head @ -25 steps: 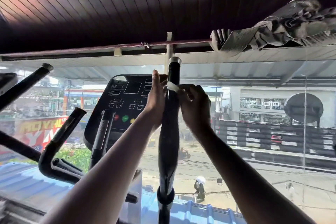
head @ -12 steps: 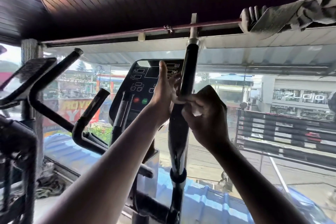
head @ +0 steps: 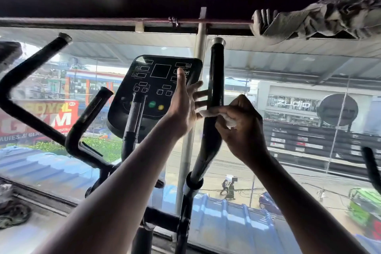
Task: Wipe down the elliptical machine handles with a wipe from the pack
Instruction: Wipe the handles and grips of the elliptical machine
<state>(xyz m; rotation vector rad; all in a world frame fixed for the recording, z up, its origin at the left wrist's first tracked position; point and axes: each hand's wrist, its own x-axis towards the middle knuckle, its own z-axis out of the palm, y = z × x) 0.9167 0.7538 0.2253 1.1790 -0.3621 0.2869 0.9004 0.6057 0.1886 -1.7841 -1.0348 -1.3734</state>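
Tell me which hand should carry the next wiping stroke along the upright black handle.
Right. The right hand already grips the white wipe against the upright black handle; the left hand is open beside it, holding nothing.

The right handle stands upright at centre, with the console just to its left and the window behind both. The left hand lies between console and handle, the right hand on the handle's right side, the wipe between hand and handle. The left handle and a shorter grip bar stand far left.
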